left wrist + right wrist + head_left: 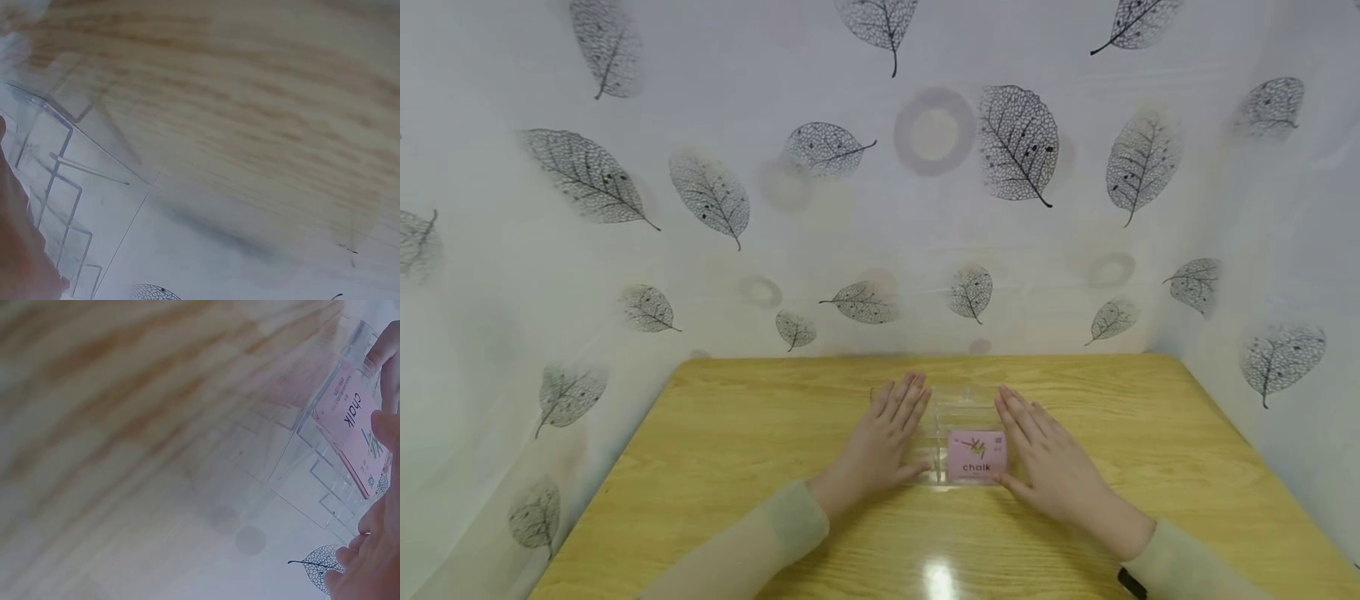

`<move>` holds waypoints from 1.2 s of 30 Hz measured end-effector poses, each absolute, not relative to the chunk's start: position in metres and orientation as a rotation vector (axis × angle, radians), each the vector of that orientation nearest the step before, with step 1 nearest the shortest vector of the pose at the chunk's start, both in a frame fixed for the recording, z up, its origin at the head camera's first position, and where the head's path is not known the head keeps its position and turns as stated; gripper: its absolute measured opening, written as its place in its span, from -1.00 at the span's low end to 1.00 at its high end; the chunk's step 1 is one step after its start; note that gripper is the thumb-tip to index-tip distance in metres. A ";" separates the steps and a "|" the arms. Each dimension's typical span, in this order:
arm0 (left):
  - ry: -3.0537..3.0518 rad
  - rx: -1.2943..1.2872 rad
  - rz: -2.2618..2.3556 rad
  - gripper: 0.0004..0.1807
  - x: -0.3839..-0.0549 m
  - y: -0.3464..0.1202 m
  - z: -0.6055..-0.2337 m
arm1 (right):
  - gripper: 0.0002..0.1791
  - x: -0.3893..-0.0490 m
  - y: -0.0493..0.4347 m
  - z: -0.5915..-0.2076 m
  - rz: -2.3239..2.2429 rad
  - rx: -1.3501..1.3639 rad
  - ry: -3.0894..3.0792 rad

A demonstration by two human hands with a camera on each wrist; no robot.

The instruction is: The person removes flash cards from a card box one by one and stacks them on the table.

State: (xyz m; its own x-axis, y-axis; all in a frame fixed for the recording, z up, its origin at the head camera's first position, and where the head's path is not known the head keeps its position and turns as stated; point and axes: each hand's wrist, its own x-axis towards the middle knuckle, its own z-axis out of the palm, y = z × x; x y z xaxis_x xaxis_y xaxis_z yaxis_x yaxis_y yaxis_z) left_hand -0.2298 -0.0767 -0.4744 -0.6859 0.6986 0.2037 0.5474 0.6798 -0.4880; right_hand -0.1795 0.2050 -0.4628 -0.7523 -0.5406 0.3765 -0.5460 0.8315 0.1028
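A clear plastic stepped holder (964, 412) stands on the table, between and under my hands. In its front right part leans a pink pack marked "chalk" (977, 457), which also shows in the right wrist view. My left hand (878, 442) lies with straight fingers along the left part of the holder, thumb toward its front. My right hand (1051, 457) extends straight fingers along the right side, its thumb tip at the pack's lower right corner. From the left wrist, the holder's stepped side wall (75, 187) is visible beside the hand's edge.
The wooden table (737, 450) reaches back to a pale curtain (880, 208) printed with dark leaves, which also hangs along both sides. A bright light reflection lies on the tabletop near the front.
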 end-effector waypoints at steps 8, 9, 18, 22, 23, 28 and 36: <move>-2.503 -0.998 0.575 0.17 -0.231 -0.076 -0.477 | 0.14 -0.180 0.207 -0.467 0.032 0.809 -2.627; -2.503 -1.001 0.574 0.17 -0.231 -0.076 -0.478 | 0.14 -0.180 0.207 -0.467 0.032 0.809 -2.626; -2.473 -1.014 0.516 0.17 -0.234 -0.079 -0.481 | 0.13 -0.181 0.207 -0.466 0.047 0.826 -2.606; -2.468 -1.021 0.504 0.17 -0.234 -0.079 -0.481 | 0.12 -0.181 0.207 -0.465 0.053 0.829 -2.609; -2.470 -1.022 0.503 0.16 -0.234 -0.079 -0.481 | 0.12 -0.181 0.207 -0.464 0.051 0.831 -2.608; -2.475 -1.024 0.493 0.16 -0.235 -0.079 -0.482 | 0.10 -0.181 0.207 -0.464 0.067 0.830 -2.613; -2.470 -1.046 0.502 0.17 -0.236 -0.078 -0.481 | 0.10 -0.179 0.207 -0.464 0.104 0.812 -2.654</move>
